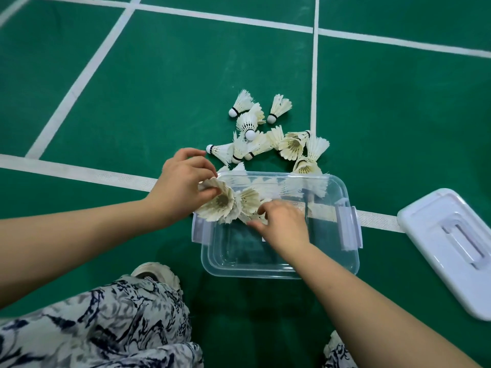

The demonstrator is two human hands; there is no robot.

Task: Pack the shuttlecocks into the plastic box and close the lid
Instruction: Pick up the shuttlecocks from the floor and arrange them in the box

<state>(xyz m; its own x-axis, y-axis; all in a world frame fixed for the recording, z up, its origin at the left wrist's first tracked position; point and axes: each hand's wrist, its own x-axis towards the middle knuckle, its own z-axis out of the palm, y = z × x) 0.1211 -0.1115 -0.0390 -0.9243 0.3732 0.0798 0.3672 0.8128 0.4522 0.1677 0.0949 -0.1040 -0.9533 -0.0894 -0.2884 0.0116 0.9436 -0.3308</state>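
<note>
Green court floor, white lines, shoe

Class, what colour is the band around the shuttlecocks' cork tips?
Black, on the shuttlecocks; head view.

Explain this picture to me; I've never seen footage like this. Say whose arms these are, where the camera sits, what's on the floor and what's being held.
There is no machine here: a person works with two bare hands, and the one camera is worn on their head, looking down. So the arms entering from below are their own. The left hand grips a shuttlecock by its feathers over the left rim of the clear plastic box. The right hand reaches into the box and its fingers touch a second shuttlecock; whether it grips is unclear. More loose shuttlecocks lie in a pile on the green court floor beyond the box. The white lid lies off, to the right.
</note>
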